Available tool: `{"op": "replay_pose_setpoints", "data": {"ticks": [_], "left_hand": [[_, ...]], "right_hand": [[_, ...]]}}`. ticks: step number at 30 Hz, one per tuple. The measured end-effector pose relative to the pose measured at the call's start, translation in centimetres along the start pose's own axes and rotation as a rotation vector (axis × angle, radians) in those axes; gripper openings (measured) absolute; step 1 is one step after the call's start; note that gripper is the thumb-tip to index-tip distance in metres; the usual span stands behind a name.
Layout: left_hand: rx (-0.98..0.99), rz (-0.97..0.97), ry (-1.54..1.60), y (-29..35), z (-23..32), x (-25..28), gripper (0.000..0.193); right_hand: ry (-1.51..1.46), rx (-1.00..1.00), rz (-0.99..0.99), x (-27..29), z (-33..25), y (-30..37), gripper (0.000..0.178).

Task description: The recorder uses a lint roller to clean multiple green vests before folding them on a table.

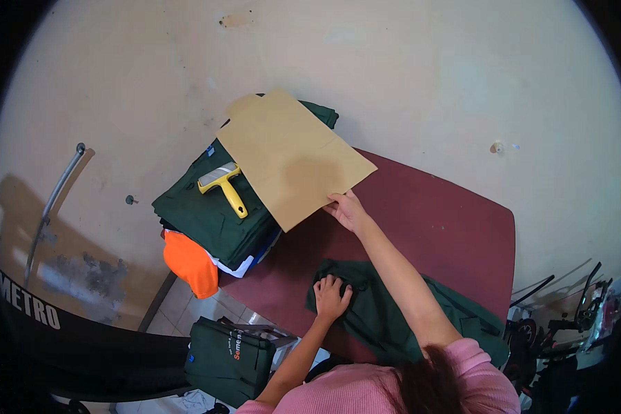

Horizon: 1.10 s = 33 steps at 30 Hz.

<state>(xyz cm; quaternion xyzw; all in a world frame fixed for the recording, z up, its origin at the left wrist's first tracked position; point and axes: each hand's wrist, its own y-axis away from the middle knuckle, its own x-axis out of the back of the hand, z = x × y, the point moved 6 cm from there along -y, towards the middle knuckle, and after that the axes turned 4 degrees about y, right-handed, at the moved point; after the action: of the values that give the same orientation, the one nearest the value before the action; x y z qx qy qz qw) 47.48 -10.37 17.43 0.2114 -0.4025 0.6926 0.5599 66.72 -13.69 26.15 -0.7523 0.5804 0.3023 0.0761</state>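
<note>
My right hand (348, 210) reaches out over the maroon tabletop (435, 214), thumb and fingers closed on the near edge of a tan cardboard sheet (297, 148). The sheet is tilted over a stack of folded dark green garments (207, 217) and hides part of it. A lint brush (229, 191) with a yellow handle and grey head lies on the stack, beside the sheet. Closer to me, a dark green garment (386, 317) is spread along the table's front edge. My left hand (332, 298) rests on its left end with the fingers spread.
An orange cloth (190, 263) hangs from under the stack at the table's left edge. Another folded green garment (228, 360) with printing sits lower, left of my left forearm. A metal bar (54, 207) is fixed to the wall. Dark bicycle-like parts (573, 324) stand at the right.
</note>
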Motion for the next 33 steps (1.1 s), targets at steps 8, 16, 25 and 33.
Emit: {"op": "replay_pose_setpoints", "data": {"ticks": [8, 16, 25, 33], "left_hand": [[-0.007, -0.006, -0.049, -0.1, -0.4, -0.5, 0.030], [0.148, -0.111, 0.522, -1.7, -3.0, 1.0, 0.023], [0.573, -0.479, 0.843, -2.7, -2.1, 4.1, 0.038], [0.720, 0.128, 1.194, -11.4, -3.8, 7.2, 0.062]], "right_hand": [[0.134, -0.243, -0.014, 8.1, 2.6, 7.3, 0.037], [0.290, -0.190, 0.232, 23.2, 4.9, 33.2, 0.026], [1.423, 0.231, 0.514, 21.7, 6.3, 41.6, 0.046], [1.421, 0.267, 0.509, 21.3, 7.7, 42.5, 0.036]]}}
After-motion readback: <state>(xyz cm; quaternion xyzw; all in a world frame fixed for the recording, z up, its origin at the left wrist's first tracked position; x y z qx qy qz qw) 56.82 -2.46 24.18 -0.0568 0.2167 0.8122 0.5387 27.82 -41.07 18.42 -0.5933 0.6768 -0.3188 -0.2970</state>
